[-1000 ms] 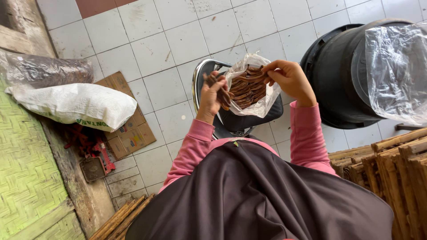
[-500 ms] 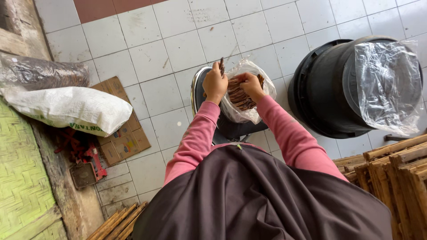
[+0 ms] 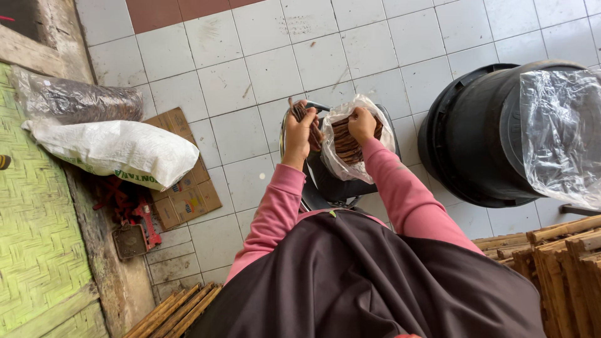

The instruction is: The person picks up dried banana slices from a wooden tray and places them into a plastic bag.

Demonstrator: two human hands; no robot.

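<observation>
fingers [image 3: 300,125] clamp brown sticks [image 3: 343,141] in plastic bag [image 3: 375,134], black bucket [image 3: 476,138] beside.

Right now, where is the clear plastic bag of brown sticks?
In the head view, the clear plastic bag of brown sticks sits centre frame between the left hand and right hand, left of the black bucket.

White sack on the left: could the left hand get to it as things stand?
Probably not without letting go: the left hand grips brown strips beside the clear bag. The white sack lies well off to its side, though only bare tiled floor lies between them.
</observation>
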